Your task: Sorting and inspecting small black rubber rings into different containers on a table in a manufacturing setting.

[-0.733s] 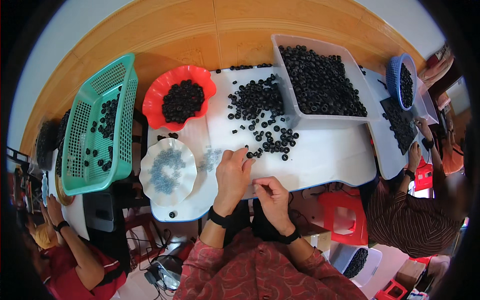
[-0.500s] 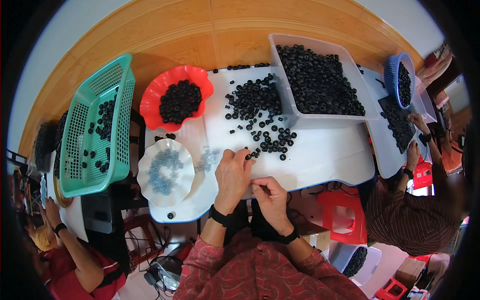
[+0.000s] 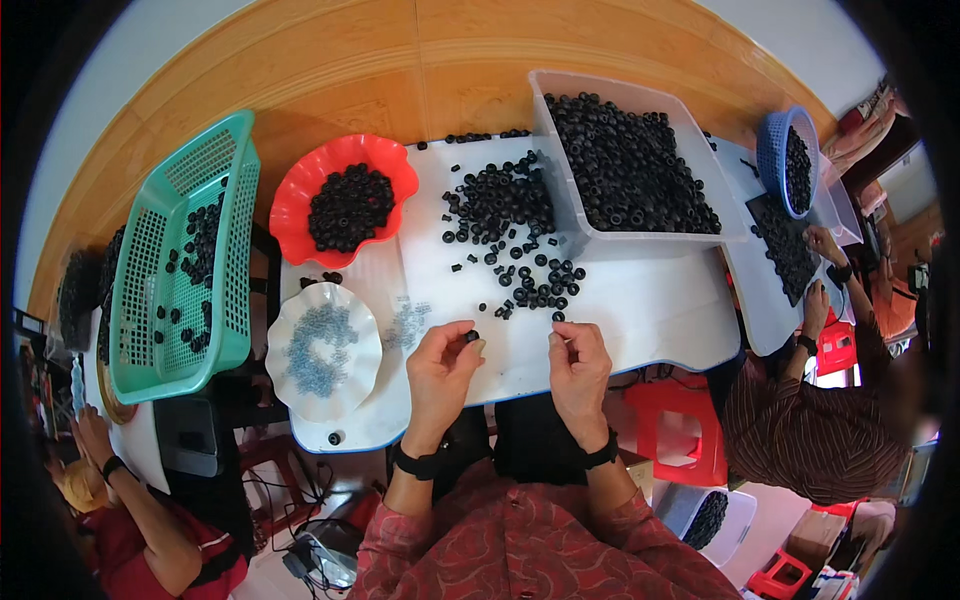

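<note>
Black part [image 3: 471,337] is pinched between the thumb and fingers of the left hand [image 3: 438,372], just above the front of the white tabletop [image 3: 650,320]. The right hand [image 3: 580,375] is well apart from it, thumb and forefinger pressed together; whether anything small lies between them, I cannot tell. Just beyond its fingertips lies a single black ring [image 3: 558,316], at the near end of a loose cluster [image 3: 545,288] of similar rings. Behind that cluster, a thicker pile [image 3: 505,195] spreads up against a clear plastic bin [image 3: 660,239] heaped with more of them.

To the left stands a red scalloped bowl [image 3: 290,215] holding black pieces, and nearer the person a white wavy-edged plate [image 3: 283,372] with small translucent pieces [image 3: 318,350] on it. More such pieces lie scattered [image 3: 405,325] between the plate and the left hand. One dark piece [image 3: 334,438] rests alone near the front left edge. At the far left, a tilted green basket [image 3: 236,300] holds a few black parts. Off to the right, a co-worker's hands [image 3: 822,245] are beside a dark tray [image 3: 780,250], near a blue basket [image 3: 771,150].
</note>
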### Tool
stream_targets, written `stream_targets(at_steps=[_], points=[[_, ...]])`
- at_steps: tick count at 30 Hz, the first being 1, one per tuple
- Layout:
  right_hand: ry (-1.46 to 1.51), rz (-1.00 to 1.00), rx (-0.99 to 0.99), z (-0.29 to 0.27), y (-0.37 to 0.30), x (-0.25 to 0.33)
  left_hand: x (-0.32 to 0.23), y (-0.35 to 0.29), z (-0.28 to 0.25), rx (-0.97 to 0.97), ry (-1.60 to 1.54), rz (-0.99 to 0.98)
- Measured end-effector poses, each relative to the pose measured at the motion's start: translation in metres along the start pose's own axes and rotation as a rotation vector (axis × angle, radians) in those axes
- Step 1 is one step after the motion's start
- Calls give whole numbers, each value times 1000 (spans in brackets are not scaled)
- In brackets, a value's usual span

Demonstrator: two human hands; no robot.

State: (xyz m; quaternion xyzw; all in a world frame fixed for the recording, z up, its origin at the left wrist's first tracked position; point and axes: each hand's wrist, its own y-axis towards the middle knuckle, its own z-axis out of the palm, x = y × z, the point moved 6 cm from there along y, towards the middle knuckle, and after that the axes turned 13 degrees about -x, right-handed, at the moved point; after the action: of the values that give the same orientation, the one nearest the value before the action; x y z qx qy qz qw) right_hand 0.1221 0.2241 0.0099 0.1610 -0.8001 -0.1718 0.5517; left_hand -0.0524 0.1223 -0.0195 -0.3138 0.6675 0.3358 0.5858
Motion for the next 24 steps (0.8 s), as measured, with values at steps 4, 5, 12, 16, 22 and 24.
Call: stream_targets(at_steps=[4,5,12,16,22,24], points=[[26,8,22,8,-3,2,5,-13,-3,84,-526,-352],[35,-27,54,12,-4,6,6,-17,-4,99,-618,-410],[-20,-85,182,37,-6,18,10,-28,-12,112,-872,-529],[-76,-138,210,46,-9,22,13,-30,-16,100,-941,-567],[-117,-144,224,50,-13,19,17,-35,-16,145,-1029,-567],[-127,-156,223,50,-14,19,17,-36,-16,160,-1051,-557]])
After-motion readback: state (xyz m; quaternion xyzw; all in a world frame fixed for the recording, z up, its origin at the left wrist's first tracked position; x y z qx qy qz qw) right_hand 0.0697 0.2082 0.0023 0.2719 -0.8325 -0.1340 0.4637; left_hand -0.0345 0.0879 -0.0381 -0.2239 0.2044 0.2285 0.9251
